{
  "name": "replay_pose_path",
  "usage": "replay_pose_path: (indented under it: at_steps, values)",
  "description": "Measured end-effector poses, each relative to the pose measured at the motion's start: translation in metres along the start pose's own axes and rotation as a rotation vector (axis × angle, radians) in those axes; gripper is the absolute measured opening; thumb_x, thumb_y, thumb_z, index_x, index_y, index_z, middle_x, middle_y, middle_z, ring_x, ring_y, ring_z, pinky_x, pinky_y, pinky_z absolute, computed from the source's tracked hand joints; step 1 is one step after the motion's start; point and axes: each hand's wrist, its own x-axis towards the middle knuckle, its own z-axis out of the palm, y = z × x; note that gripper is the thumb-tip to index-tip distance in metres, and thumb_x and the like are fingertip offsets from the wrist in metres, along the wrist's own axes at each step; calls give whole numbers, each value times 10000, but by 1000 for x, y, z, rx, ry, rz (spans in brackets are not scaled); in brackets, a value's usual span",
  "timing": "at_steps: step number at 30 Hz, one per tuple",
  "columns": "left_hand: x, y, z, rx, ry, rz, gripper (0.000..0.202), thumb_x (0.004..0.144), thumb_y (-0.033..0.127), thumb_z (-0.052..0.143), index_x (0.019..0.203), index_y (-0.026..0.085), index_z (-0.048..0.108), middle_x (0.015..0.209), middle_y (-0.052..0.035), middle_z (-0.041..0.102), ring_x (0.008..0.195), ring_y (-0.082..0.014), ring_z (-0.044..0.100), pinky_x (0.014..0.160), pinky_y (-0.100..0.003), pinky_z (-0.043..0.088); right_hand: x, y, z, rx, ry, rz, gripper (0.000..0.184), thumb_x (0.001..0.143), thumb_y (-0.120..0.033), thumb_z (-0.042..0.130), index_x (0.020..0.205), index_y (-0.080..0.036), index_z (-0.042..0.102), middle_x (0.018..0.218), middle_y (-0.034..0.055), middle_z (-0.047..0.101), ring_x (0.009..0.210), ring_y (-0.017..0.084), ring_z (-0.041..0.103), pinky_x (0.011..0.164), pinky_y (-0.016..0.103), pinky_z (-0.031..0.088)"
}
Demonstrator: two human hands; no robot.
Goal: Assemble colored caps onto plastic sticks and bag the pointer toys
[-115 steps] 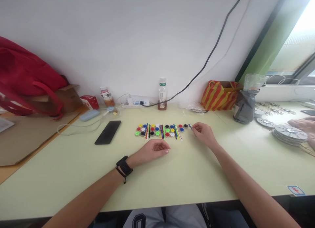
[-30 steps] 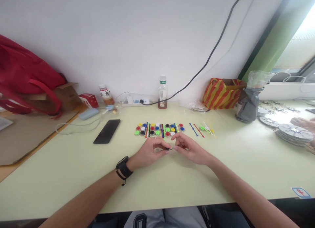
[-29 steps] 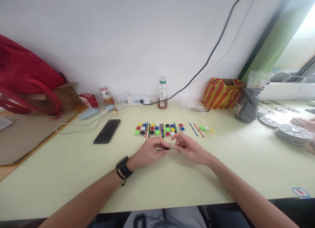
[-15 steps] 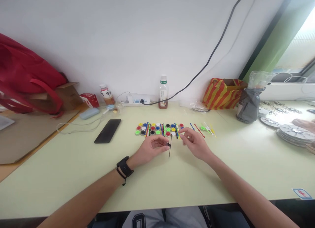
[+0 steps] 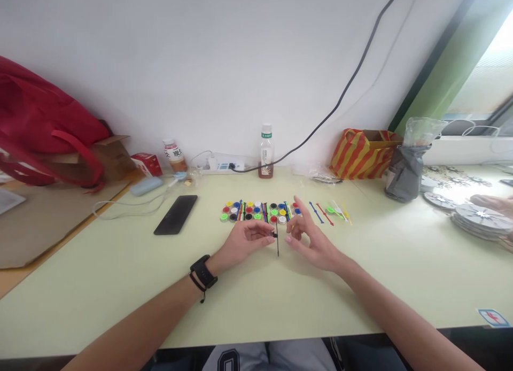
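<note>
One black arrow (image 5: 278, 246) over middle of table (image 5: 224, 312), set across small black piece (image 5: 274, 234) pinched by thumb and fingers of left hand (image 5: 249, 239); pair looks joined, how firmly cannot tell. Right hand (image 5: 311, 244) just beside, open, index raised, nothing visibly held. Beyond, coloured discs (image 5: 257, 210) in blocks between arrow bundles (image 5: 265, 211), apparently unjoined. Rightward, loose blue arrow (image 5: 316, 212), red arrow (image 5: 325, 214), green disc (image 5: 330, 210). Farther out: phone (image 5: 175, 215), bottle (image 5: 266, 158) by white wall (image 5: 224, 66), co-worker's hand (image 5: 495, 203) near grey disc stack (image 5: 479, 216).

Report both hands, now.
Left hand: closed, pinching a small black piece with a thin black stick.
Right hand: partly open, nothing visibly held.
</note>
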Motion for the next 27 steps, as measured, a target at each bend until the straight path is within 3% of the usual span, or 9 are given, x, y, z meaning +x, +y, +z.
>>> replay_pose_path:
  at_steps: [1, 2, 3, 5, 7, 11, 16, 20, 27]
  values:
    - [0, 1, 0, -2, 2, 2, 342, 798, 341, 873, 1068, 162, 762, 1061, -95, 770, 974, -204, 721, 926, -367, 596, 0, 0, 1, 25, -37, 28, 308, 1024, -492, 526, 1145, -243, 662, 958, 51, 584, 774, 183, 534, 782, 353, 472]
    - [0, 2, 1, -2, 5, 3, 338, 795, 339, 876, 1059, 160, 763, 1067, -97, 771, 977, -205, 722, 931, -369, 595, 1, 0, 1, 48, -85, 53, 377, 1041, -513, 476, 902, -220, 668, 858, 38, 564, 711, 171, 507, 733, 342, 453]
    - [0, 2, 1, -1, 8, 4, 334, 790, 338, 879, 1047, 157, 765, 1070, -99, 772, 978, -206, 723, 935, -370, 594, 2, 0, 0, 69, -131, 70, 505, 1054, -532, 428, 697, -210, 582, 747, 23, 518, 653, 160, 468, 688, 334, 426]
    - [-1, 3, 2, 3, 12, 4, 331, 785, 337, 883, 1035, 154, 766, 1071, -100, 773, 974, -207, 725, 940, -373, 593, 3, 0, -2, 99, -174, 89, 614, 1061, -551, 389, 548, -212, 390, 612, -4, 408, 590, 146, 397, 637, 326, 377]
    - [-1, 1, 2, 4, 6, 6, 334, 785, 337, 883, 1039, 156, 766, 1067, -99, 773, 966, -205, 726, 937, -374, 594, 5, -1, -3, 101, -131, 98, 563, 1035, -557, 465, 594, -211, 410, 618, -10, 423, 607, 145, 398, 631, 315, 367]
    - [-1, -2, 2, -6, -19, 19, 330, 794, 330, 877, 1054, 161, 765, 1060, -92, 771, 976, -206, 725, 938, -371, 594, 6, -2, 0, 115, -91, 104, 310, 983, -513, 595, 897, -215, 583, 818, 21, 589, 735, 165, 510, 675, 297, 433]
    - [-1, -2, 1, -18, -42, 27, 322, 805, 316, 869, 1069, 163, 765, 1069, -92, 771, 994, -207, 723, 938, -353, 593, 5, 0, 7, 129, -108, 97, 202, 979, -407, 612, 1083, -234, 605, 863, 14, 636, 745, 163, 539, 708, 302, 475]
    - [0, -3, 2, -10, -48, 29, 316, 805, 318, 868, 1061, 164, 767, 1066, -93, 768, 994, -210, 722, 940, -355, 593, 5, 0, 7, 125, -112, 99, 166, 976, -363, 605, 1075, -231, 619, 857, 13, 641, 738, 162, 537, 695, 299, 472]
    - [0, -5, 1, 8, -17, 1, 317, 819, 333, 857, 1073, 172, 757, 1079, -88, 765, 1008, -206, 717, 970, -370, 580, 3, -3, 5, 26, -24, 42, 167, 988, -350, 582, 904, -213, 628, 746, 1, 594, 679, 147, 517, 606, 275, 418]
